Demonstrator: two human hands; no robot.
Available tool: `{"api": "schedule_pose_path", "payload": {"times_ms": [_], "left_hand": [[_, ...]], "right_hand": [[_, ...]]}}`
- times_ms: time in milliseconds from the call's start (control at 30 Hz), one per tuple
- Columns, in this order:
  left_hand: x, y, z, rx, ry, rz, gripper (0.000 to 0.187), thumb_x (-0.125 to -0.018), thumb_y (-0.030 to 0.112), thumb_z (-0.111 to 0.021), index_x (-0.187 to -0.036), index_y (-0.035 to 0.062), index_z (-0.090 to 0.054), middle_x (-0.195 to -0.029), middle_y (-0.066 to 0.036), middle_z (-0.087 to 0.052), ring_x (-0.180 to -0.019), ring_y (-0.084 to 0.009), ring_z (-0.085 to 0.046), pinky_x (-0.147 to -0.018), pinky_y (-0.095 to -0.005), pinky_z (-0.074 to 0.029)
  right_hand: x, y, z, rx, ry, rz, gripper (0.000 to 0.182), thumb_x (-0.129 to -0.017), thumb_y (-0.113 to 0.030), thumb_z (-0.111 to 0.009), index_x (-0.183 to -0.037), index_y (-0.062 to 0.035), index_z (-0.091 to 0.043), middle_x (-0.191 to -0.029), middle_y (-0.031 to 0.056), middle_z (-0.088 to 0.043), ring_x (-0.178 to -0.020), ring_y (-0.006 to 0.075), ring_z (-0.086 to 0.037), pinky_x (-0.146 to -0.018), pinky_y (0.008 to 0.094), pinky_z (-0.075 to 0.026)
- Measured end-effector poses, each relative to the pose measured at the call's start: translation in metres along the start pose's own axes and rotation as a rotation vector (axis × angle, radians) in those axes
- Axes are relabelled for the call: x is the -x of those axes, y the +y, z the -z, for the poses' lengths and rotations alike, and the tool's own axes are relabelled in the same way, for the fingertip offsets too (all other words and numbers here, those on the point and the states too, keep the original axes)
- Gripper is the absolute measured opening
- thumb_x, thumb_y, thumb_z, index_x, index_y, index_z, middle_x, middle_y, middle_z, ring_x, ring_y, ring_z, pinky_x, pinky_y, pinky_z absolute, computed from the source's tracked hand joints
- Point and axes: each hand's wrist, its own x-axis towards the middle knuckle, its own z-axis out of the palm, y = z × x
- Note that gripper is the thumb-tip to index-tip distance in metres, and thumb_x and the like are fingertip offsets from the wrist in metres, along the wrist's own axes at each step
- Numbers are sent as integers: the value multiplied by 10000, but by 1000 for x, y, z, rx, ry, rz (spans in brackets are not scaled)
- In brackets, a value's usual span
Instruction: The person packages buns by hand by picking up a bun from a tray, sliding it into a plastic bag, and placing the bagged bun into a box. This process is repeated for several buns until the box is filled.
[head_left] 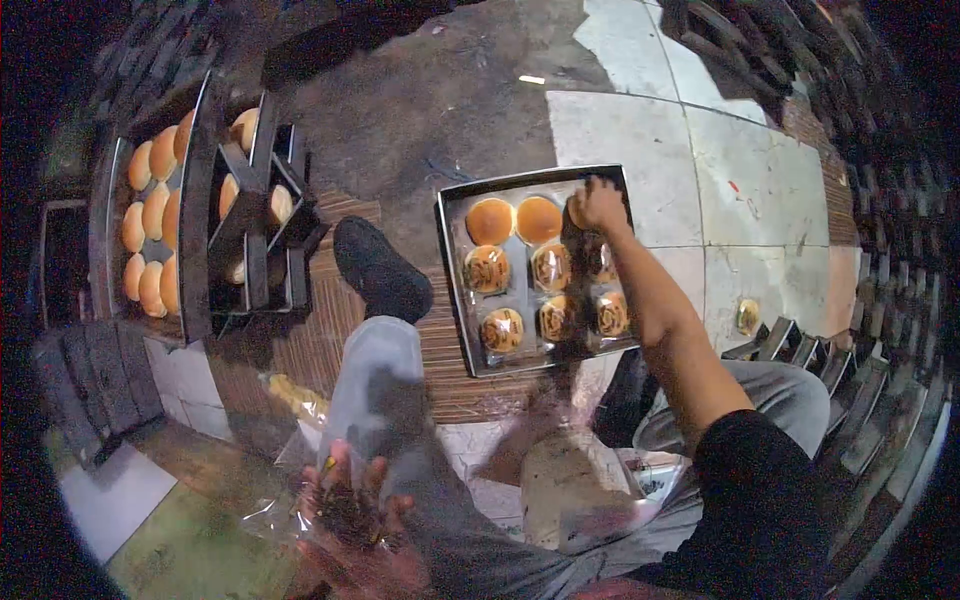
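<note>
A square metal tray [453, 300] lies on the floor in front of me. In its far row sit two bare round golden buns, one of them a bun [539, 219] in the middle. Nearer rows hold several buns in clear printed wrappers, such as a wrapped bun [502, 330]. My right hand [601, 205] reaches into the far right corner, its fingers closed on a bun [577, 211] that they partly hide. Low over my lap, my left hand [360, 530] is palm up, with a clear plastic bag [343, 503] with dark print lying in it.
To the left, a tray of buns [155, 215] stands beside stacked metal trays [262, 240] with more buns. A wrapped bun [747, 316] lies on the floor tiles at right, near dark stacked racks [850, 390]. A yellowish packet [297, 398] is beside my left leg.
</note>
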Motion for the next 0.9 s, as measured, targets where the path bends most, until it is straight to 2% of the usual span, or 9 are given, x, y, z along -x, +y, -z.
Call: {"api": "schedule_pose_path", "payload": {"times_ms": [167, 200, 233, 333, 400, 533, 667, 800, 900], "left_hand": [[1, -1, -15, 70, -123, 127, 569, -1093, 446, -383, -1541, 96, -353, -1544, -203, -449, -1294, -443, -559, -918, -534, -617], [3, -4, -20, 82, -153, 93, 569, -1093, 446, -383, -1541, 96, -353, -1544, -203, -449, -1294, -443, -559, -918, -534, -617], [3, -10, -25, 74, -255, 69, 559, -1094, 445, -379, -1529, 94, -361, -1532, -207, -461, -1293, -455, -557, -921, -547, -610], [4, -33, -22, 113, -336, 7, 545, -1087, 448, -405, -1500, 92, -387, -1495, -208, -499, -1274, -456, -576, -915, -560, -599], [2, -45, -16, 175, -218, 46, 576, -1056, 509, -481, -1442, 84, -454, -1441, -154, -558, -1223, -423, -619, -893, -532, -603], [13, -52, -13, 249, -163, 12, 490, -1029, 531, -534, -1311, 131, -568, -1299, -161, -634, -1193, -449, -630, -910, -657, -562], [60, -38, -19, 360, -184, 92, 566, -1006, 548, -568, -1357, 113, -479, -1255, -160, -565, -1140, -456, -630, -923, -699, -537], [112, -20, -21, 372, -495, 153, 707, -997, 642, -481, -1389, 53, -460, -1271, -216, -604, -1176, -501, -596, -942, -666, -530], [127, -43, -11, 396, -467, 113, 718, -1023, 645, -405, -1369, 25, -516, -1271, -215, -633, -1139, -422, -630, -968, -549, -538]], "right_hand": [[48, -14, 45, 94, 59, 143, 504, -799, -418, -771, -1121, -33, -720, -1188, 249, -655, -1168, 404, -598, -985, 500, -507], [50, 14, 14, -389, 132, 358, 554, -803, -406, -785, -1190, -25, -673, -1228, 240, -643, -1144, 393, -608, -954, 485, -513], [85, 1, 44, -624, -144, -73, 505, -837, -367, -781, -1177, -8, -682, -1163, 215, -699, -1077, 372, -665, -925, 460, -530], [157, 2, 77, -1500, -296, -216, 398, -901, -251, -708, -1228, -28, -666, -1150, 136, -704, -874, 260, -729, -781, 360, -601], [260, -44, 186, -2166, -531, -298, 575, -961, -306, -659, -1417, -11, -472, -1299, 216, -615, -1145, 358, -665, -864, 562, -621], [381, -66, 304, -1914, -887, 118, 634, -920, -149, -728, -1473, -57, -434, -1250, 115, -632, -1075, 241, -682, -766, 493, -655], [441, -96, 389, -1278, -504, 729, 631, -848, -141, -830, -1391, -13, -533, -1270, 132, -647, -1163, 241, -649, -1027, 365, -501], [499, -114, 399, -649, 90, 1291, 561, -910, -97, -710, -1430, -11, -516, -1433, 249, -540, -1354, 408, -523, -1106, 435, -470], [500, -119, 390, -651, 80, 1285, 581, -938, -76, -644, -1487, -13, -464, -1514, 260, -454, -1422, 433, -444, -1167, 472, -406]]}}
